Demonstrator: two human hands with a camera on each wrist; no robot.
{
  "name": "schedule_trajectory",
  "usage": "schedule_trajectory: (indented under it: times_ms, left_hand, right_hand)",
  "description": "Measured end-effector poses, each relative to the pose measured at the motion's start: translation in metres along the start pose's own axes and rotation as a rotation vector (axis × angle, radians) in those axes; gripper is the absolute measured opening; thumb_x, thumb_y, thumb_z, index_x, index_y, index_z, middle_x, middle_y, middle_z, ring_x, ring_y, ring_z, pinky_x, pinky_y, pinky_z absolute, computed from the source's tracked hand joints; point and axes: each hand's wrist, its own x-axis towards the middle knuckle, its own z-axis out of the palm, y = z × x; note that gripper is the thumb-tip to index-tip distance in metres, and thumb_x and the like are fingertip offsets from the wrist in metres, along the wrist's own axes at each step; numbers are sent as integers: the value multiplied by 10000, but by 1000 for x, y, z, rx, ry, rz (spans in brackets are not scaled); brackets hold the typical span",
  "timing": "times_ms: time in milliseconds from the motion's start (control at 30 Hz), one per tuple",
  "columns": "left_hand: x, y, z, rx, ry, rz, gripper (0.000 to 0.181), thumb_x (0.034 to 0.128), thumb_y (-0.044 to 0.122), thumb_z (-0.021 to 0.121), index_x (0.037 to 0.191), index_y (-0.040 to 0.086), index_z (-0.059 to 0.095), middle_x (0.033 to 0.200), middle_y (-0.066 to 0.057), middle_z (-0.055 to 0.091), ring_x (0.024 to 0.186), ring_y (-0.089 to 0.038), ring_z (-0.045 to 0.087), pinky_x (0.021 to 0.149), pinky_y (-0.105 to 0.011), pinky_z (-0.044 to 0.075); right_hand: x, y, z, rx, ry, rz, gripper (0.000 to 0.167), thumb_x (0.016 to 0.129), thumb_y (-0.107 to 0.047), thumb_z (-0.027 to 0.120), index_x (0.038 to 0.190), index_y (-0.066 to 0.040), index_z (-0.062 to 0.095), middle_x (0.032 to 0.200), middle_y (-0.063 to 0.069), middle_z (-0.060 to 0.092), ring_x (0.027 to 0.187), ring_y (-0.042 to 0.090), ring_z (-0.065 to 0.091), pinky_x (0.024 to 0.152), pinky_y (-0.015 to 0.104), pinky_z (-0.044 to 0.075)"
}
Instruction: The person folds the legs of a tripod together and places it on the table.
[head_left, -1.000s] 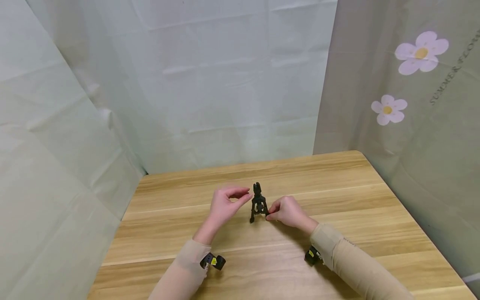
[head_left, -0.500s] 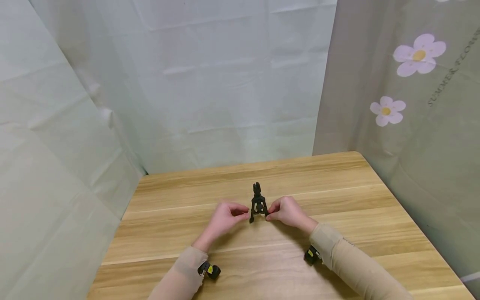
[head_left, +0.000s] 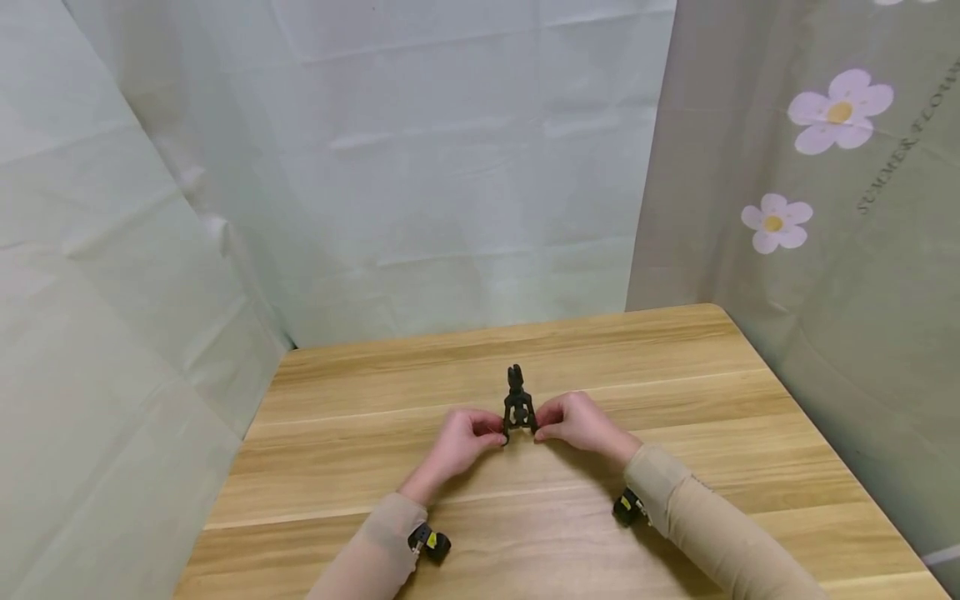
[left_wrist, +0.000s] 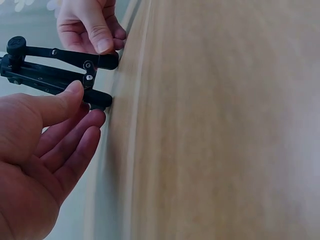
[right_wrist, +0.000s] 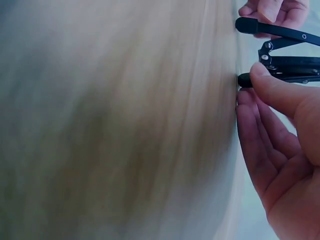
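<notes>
A small black tripod stands upright on the wooden table, its legs spread and a clamp-like head on top. My left hand pinches the foot end of its left leg; in the left wrist view the thumb lies on that leg with the fingers behind it. On the other side, my right hand pinches the lower end of the right leg. The right wrist view shows the right thumb on the leg just above its rubber foot. Hinged struts join the legs.
The table has wood grain and a rounded far right corner. Pale cloth sheets hang behind and to the left. A greyish sheet with printed flowers hangs on the right. Small black cameras are strapped at both wrists.
My left hand has come down from beside the tripod's upper part to its left foot and now pinches that leg. The right hand stays on the right leg; the tripod stands in place.
</notes>
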Motion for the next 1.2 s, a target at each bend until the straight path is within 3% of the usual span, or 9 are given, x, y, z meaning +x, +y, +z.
schedule_trajectory:
  times_ms: [267,600,867,1200]
  left_hand:
    - [3,-2,3,-24,10,26,162,904,7,848,1062,40,833,1013,-41,812,966,-184,760,849,-266,598]
    - [4,-2,2,-47,-2,36,171,917,-2,831,1086,26,827,1038,-65,810,963,-155,759,847,-269,607]
    - [8,-3,0,-50,-43,50,186,898,-22,835,1080,-2,808,1020,-94,803,959,-199,768,869,-286,607]
    - [15,-5,0,-10,-83,48,127,917,-5,822,1013,74,798,949,10,795,919,-118,743,869,-295,592]
  right_hand:
    - [3,3,-1,-20,-32,-85,107,930,-116,844,1034,-141,833,970,-103,800,954,69,737,940,319,575]
    - [3,1,-5,-37,-35,-178,116,934,-64,824,1045,-98,817,993,-45,805,955,114,751,914,338,600]
    - [6,1,-10,-42,-71,-201,107,943,-84,821,1047,-103,812,994,-52,806,964,110,748,919,352,599]
    - [13,3,-10,-11,-158,-209,68,949,-103,820,953,-149,770,889,-89,765,858,85,699,840,309,573]
